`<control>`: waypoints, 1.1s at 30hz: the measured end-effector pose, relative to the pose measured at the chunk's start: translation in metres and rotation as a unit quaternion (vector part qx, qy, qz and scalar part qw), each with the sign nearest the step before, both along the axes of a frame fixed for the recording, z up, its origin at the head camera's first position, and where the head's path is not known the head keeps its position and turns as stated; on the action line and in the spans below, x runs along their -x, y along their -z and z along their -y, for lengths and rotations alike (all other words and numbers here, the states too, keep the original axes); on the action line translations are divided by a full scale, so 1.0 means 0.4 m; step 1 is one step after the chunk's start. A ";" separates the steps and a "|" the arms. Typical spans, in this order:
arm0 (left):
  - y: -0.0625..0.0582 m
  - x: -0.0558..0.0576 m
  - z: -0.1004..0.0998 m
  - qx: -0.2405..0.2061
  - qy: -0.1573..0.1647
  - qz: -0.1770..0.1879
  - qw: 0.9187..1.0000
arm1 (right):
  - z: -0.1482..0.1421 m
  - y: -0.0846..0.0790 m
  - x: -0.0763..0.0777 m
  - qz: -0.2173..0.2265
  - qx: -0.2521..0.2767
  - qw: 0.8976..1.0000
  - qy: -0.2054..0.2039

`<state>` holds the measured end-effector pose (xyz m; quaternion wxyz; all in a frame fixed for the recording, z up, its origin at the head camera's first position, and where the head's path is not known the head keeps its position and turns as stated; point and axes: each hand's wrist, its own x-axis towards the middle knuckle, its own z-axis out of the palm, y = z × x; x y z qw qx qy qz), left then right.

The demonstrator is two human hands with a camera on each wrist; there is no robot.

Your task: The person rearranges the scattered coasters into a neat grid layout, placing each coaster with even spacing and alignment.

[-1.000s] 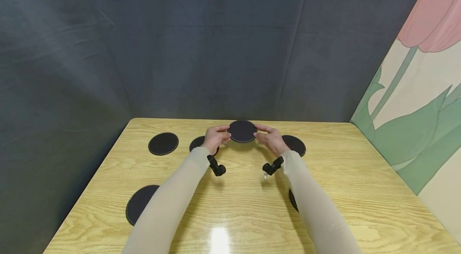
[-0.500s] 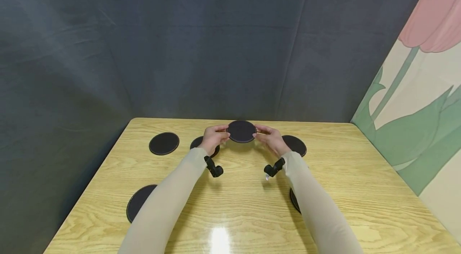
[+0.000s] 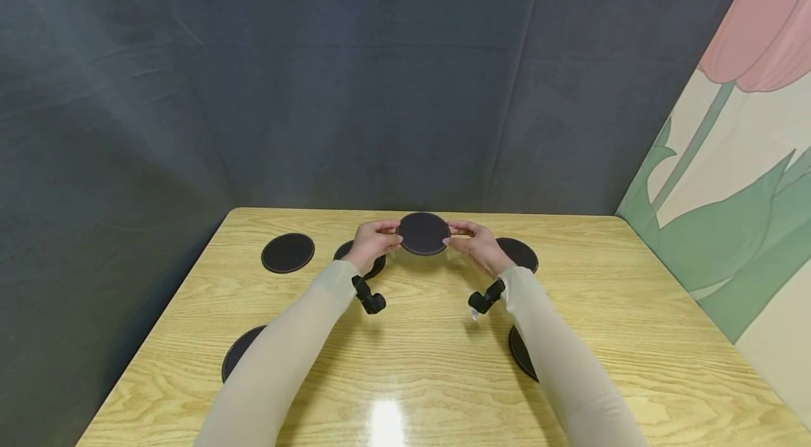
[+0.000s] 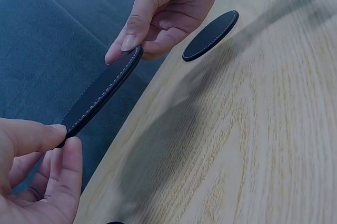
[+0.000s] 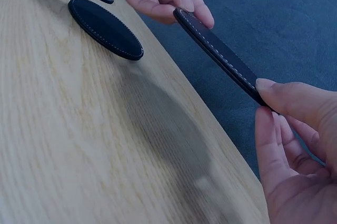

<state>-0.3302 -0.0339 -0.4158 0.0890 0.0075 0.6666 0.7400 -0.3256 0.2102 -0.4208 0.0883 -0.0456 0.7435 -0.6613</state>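
Observation:
Both hands hold one round black coaster (image 3: 424, 234) with light stitching round its edge, raised over the far side of the table. My left hand (image 3: 372, 244) pinches its left edge between thumb and fingers. On the opposite edge my right hand (image 3: 476, 247) grips the same way. Seen from the left wrist, the coaster (image 4: 100, 95) is tilted, and its shadow falls on the wood below. The right wrist view shows the stitched rim of the coaster (image 5: 218, 56) between the two hands.
More black coasters lie on the wooden table (image 3: 405, 348): one at far left (image 3: 288, 253), others partly hidden behind the left hand (image 3: 345, 250), beside the right hand (image 3: 521, 254), and under the left sleeve (image 3: 239, 352) and right sleeve (image 3: 521, 355). A dark curtain (image 3: 380, 81) hangs behind.
The held coaster has shifted slightly left and tilted a little more toward the head camera. The left forearm has moved slightly left; both hands keep their hold.

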 end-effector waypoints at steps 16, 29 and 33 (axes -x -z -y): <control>0.009 -0.025 0.023 0.019 0.026 -0.006 0.999 | 0.003 0.001 -0.023 -0.037 -0.096 0.995 -0.008; 0.048 -0.032 0.037 0.050 0.009 0.003 0.999 | 0.030 0.041 -0.027 -0.004 -0.098 0.995 -0.004; 0.061 -0.032 0.037 0.056 0.001 0.008 0.998 | 0.038 0.049 -0.025 0.002 -0.094 0.996 0.003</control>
